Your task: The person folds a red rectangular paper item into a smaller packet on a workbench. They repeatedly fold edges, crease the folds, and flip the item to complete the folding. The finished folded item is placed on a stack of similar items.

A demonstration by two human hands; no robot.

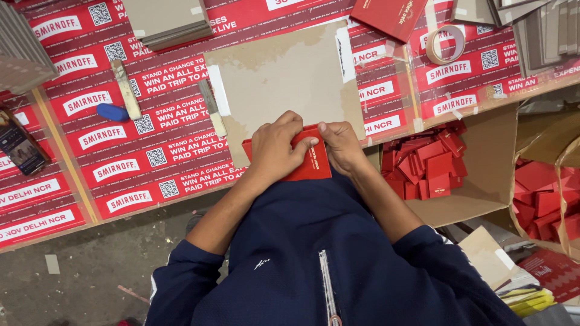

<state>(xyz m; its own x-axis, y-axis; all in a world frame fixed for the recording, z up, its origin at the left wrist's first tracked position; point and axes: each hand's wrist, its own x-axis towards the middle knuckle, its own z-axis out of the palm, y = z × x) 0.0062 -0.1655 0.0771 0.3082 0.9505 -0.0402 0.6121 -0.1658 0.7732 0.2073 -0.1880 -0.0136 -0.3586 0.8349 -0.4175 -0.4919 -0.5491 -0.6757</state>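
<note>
While both hands work at centre frame, a small red card box (pixel 311 164) lies at the near edge of the table (pixel 181 175), partly on a bare grey board (pixel 290 78) that seems to serve as a plain backing over the printed red table covering. Left hand (pixel 275 148) lies flat across the box's left portion, fingers spread and pressing down, apparently to pin it. Right hand (pixel 341 145) is closed on the box's upper right corner, thumb and fingertips pinching the edge; likely creasing or seating a flap, though the fold itself is hidden under the fingers.

Left of the board: two flat wooden sticks (pixel 127 89) and a blue lump (pixel 112 112), within reach but untouched. Tape roll (pixel 446 44) upper right, well apart from the hands. Right of centre, below table level, an open carton (pixel 483 175) holds a heap of similar red boxes (pixel 426 163), placed just beside the right arm, probably for easy dropping. Grey board stacks (pixel 166 21) at top edge.
</note>
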